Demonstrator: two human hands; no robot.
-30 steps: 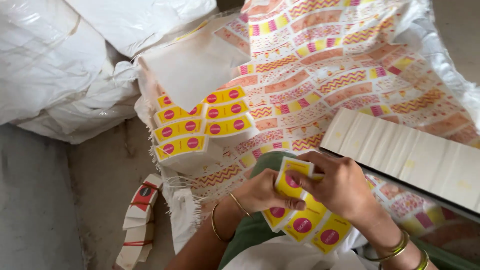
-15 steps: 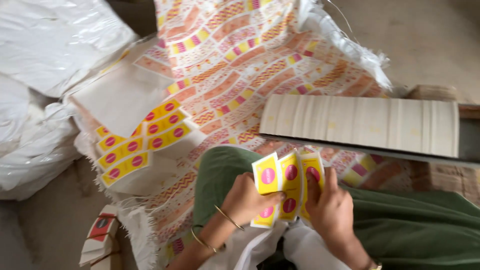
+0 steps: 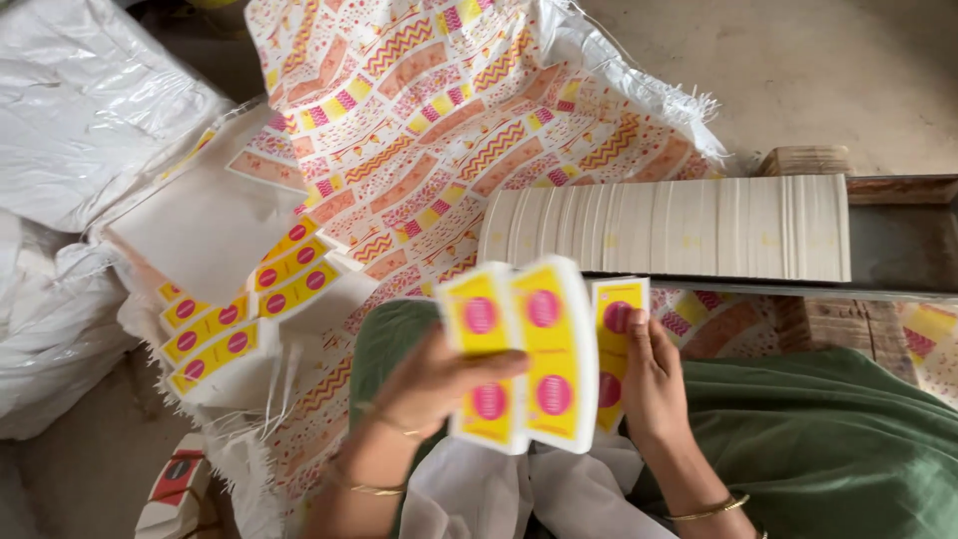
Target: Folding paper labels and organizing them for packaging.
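Cards (image 3: 544, 349), glossy yellow rectangles with pink discs, fanned above green lap, pinched between left hand (image 3: 434, 379) and right hand (image 3: 654, 384), fingers curled on edges. Beyond, white stack (image 3: 679, 228) ribbed; woven sack (image 3: 449, 110) patterned, frayed.

Two hands, left hand (image 3: 424, 384) and right hand (image 3: 654, 384), hold three yellow cards (image 3: 544, 349) with pink dots; four yellow card strips (image 3: 249, 314) lie on the printed cloth (image 3: 439, 110), beside one long row of white cards (image 3: 679, 228).
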